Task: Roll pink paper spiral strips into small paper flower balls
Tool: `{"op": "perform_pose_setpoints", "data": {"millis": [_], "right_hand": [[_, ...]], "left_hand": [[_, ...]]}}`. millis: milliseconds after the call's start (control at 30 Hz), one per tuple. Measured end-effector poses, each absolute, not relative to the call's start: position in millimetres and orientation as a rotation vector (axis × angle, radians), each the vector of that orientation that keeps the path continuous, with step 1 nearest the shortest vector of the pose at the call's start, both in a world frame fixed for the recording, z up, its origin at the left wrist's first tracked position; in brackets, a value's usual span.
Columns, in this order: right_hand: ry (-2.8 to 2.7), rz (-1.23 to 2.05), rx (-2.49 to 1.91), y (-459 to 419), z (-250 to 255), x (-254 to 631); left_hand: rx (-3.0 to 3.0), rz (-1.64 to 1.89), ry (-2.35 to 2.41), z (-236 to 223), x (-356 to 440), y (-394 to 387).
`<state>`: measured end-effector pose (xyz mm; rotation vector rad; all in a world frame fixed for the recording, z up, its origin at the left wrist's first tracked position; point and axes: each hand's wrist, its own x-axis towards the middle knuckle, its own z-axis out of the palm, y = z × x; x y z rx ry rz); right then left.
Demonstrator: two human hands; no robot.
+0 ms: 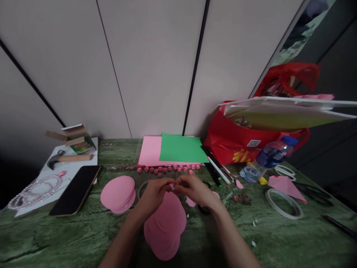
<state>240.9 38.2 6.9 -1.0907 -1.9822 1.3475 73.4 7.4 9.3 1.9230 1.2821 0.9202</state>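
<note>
My left hand (155,192) and my right hand (192,187) meet over the middle of the green table. Between their pinched fingertips is a small piece of pink paper (171,185), mostly hidden by the fingers. Below the hands lies a fanned stack of pink paper ovals (167,223). Another pile of pink ovals (117,192) rests to the left. Just beyond my fingers, a row of small pink balls (160,170) runs along the table. Part of a tape ring (141,189) shows beside my left hand.
Pink sheets (149,150) and a green sheet (182,147) lie at the back. To the left are a phone (76,190), a hammer (69,158) and a bead string (41,188). On the right stand a red bag (225,137) and a bottle (272,154), with a tape roll (283,204) nearer.
</note>
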Motion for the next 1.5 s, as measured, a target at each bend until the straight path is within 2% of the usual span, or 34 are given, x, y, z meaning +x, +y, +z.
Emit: {"op": "perform_pose_setpoints", "data": {"millis": [233, 433, 667, 967, 1267, 1500], "right_hand": [[-1.785, 1.278, -1.157, 35.5, 11.6, 233.3], [-1.863, 0.911, -1.178, 30.4, 21.9, 224.2], [-1.887, 0.843, -1.18, 29.1, 22.4, 223.7], [-1.816, 1.093, -1.113, 30.0, 24.7, 224.0], [-1.569, 1.13, -1.086, 28.6, 22.4, 217.8], [-1.615, 1.241, -1.02, 29.7, 20.3, 220.1]], "left_hand": [[1.847, 1.055, 1.305, 11.1, 75.0, 7.5], [1.713, 1.267, 1.42, 11.0, 75.8, 8.2], [1.619, 1.308, 1.43, 11.1, 77.4, 6.8], [1.641, 1.398, 1.406, 14.0, 77.7, 6.8], [1.425, 1.37, 1.347, 17.7, 80.9, 5.1], [1.537, 1.396, 1.366, 18.9, 79.1, 4.1]]}}
